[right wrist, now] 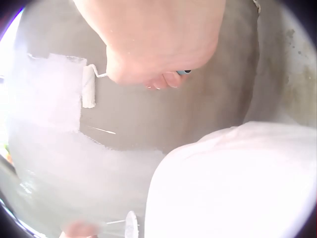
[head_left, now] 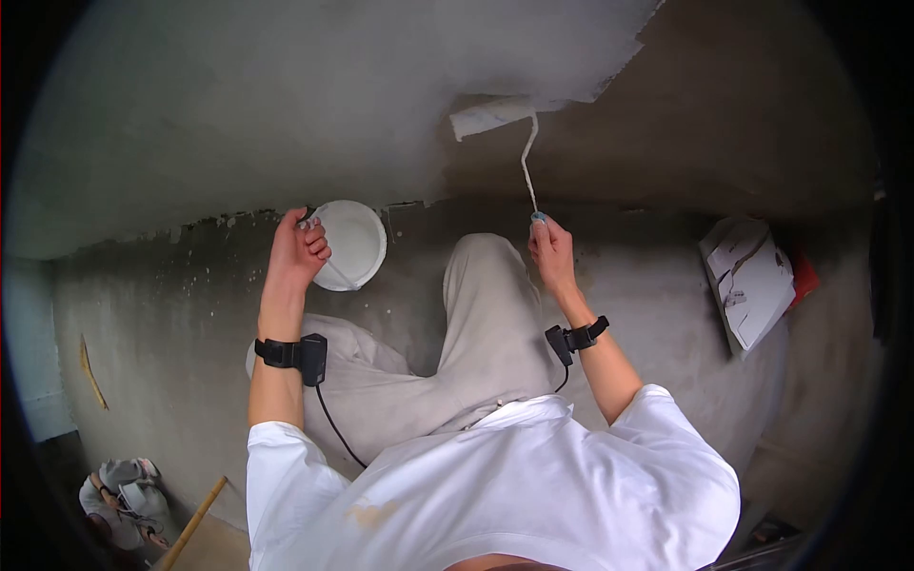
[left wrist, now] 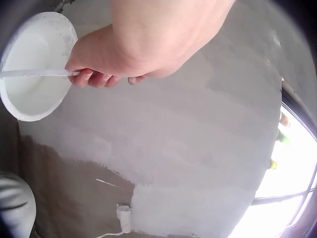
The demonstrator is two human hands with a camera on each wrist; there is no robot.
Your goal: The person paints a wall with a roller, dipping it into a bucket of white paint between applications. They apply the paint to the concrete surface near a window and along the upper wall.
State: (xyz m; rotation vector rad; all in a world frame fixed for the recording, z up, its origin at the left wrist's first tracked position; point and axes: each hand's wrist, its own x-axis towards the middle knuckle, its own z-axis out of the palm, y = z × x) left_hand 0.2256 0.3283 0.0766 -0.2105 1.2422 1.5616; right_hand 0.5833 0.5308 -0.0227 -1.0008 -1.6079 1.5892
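My right hand (head_left: 554,255) grips the handle of a small paint roller, whose white sleeve (head_left: 490,117) lies against the wall at the edge of the fresh white paint (head_left: 533,48). In the right wrist view a bit of the blue handle (right wrist: 184,72) shows past the curled fingers. A thin bent rod (head_left: 527,162) joins handle and sleeve. On the other side, my left hand (head_left: 301,249) holds the bail of a round white bucket (head_left: 367,238). In the left wrist view that bail (left wrist: 37,73) crosses the bucket's mouth, with pale paint inside.
Bare grey-brown wall (head_left: 743,114) extends right of the paint. My bent knee (head_left: 490,276) rises between the hands. A crumpled white bag (head_left: 752,281) stands at right, beside something red (head_left: 804,278). A wooden stick (head_left: 195,523) and another person (head_left: 129,500) are at lower left.
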